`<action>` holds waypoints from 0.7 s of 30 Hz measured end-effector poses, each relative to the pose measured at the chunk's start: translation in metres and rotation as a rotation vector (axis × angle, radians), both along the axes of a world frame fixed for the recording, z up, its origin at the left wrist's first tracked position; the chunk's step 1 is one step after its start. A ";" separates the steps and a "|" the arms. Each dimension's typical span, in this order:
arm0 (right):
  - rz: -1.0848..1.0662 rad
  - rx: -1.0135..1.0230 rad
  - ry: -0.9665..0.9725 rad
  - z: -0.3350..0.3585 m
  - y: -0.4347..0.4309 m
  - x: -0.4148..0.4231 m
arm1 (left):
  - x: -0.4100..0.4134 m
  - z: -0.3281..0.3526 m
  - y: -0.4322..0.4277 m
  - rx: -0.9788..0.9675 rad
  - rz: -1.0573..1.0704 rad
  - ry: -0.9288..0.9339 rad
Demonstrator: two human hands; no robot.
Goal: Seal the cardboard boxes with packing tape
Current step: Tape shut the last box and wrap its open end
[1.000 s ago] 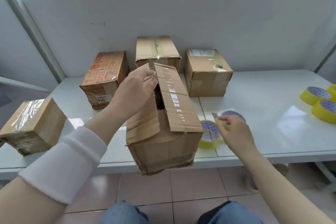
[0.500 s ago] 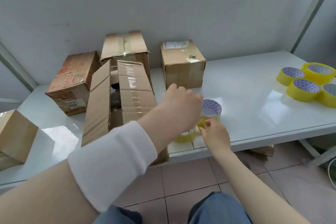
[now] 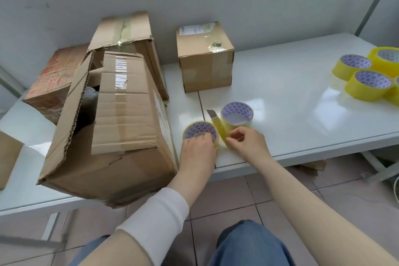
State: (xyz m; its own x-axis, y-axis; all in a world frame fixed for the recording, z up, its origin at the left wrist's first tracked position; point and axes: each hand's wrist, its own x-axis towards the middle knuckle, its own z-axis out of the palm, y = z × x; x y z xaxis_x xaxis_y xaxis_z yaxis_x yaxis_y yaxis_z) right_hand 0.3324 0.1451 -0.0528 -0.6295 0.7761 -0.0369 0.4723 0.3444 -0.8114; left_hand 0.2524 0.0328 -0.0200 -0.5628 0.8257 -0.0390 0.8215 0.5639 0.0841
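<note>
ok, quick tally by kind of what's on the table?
Cardboard boxes: 5
Yellow tape rolls: 6, one cut off at the right edge
Utility knife: 1
Total: 12

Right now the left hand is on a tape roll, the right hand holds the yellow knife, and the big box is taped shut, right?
Not quite: the head view shows the big box with its flaps gaping open, not taped shut. The left hand is on a tape roll and the right hand holds the yellow knife.
</note>
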 end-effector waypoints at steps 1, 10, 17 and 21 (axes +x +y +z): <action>0.002 -0.009 0.002 0.001 0.000 -0.001 | 0.000 -0.001 0.000 0.029 -0.027 -0.020; -0.007 -0.252 0.335 0.029 -0.011 0.005 | 0.007 0.019 -0.015 0.430 0.086 -0.678; 0.015 -0.227 0.483 0.082 -0.040 0.015 | 0.018 0.056 -0.030 0.732 0.253 -0.862; -0.006 -0.086 0.523 0.109 -0.059 0.020 | 0.023 0.078 -0.042 0.765 0.227 -1.031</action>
